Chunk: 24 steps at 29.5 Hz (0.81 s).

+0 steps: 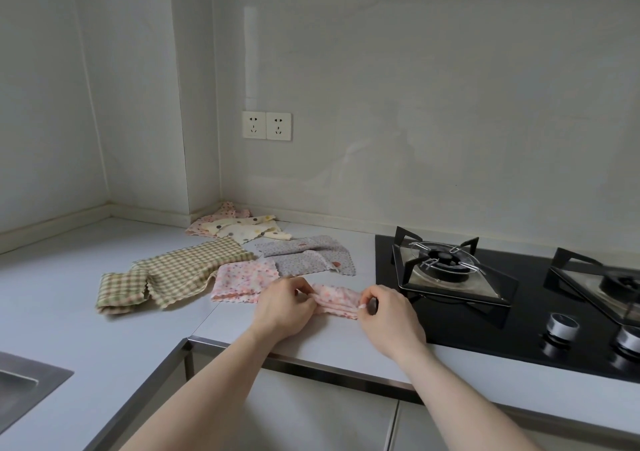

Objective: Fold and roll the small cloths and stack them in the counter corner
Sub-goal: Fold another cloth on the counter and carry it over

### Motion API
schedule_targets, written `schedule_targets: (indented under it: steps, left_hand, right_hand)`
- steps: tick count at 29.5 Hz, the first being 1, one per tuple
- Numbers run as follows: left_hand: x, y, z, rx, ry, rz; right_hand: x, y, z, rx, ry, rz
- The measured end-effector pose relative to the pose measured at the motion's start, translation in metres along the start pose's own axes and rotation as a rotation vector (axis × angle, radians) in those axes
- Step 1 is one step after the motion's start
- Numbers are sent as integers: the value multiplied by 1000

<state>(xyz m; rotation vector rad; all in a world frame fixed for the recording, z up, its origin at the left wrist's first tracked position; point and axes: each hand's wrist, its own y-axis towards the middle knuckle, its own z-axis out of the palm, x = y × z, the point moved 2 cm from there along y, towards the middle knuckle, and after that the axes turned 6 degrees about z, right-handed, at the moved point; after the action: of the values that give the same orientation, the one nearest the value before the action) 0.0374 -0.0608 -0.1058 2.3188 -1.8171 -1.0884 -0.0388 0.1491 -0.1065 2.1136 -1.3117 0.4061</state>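
A pink floral cloth point(335, 301), folded into a narrow strip, lies on the grey counter point(62, 312) between my hands. My left hand point(284, 307) pinches its left end and my right hand point(388, 315) pinches its right end. Another pink floral cloth point(242, 279) lies flat just behind my left hand. A green checked cloth point(173, 274) lies to the left, one end partly rolled. A grey floral cloth point(308, 255) lies behind. Polka-dot cream cloths point(242, 229) and a pink dotted cloth point(225, 212) sit crumpled in the counter corner.
A black gas hob point(519, 326) with two burners and knobs sits close to my right hand. A sink point(20, 385) is at the lower left. Two wall sockets point(266, 125) are above the corner. The counter's steel front edge point(311, 369) runs below my wrists.
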Motion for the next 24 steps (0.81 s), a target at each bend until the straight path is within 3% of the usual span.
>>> schedule_targets:
  steps: [10, 17, 24]
  left_hand:
    - [3, 3, 2, -56, 11, -69]
    - [8, 5, 4, -20, -8, -40]
    - [0, 3, 7, 46, 58, -38]
  right_hand:
    - [-1, 5, 3, -46, -43, -22]
    - [4, 0, -4, -23, -54, 35]
    - [10, -4, -8, 19, -77, -57]
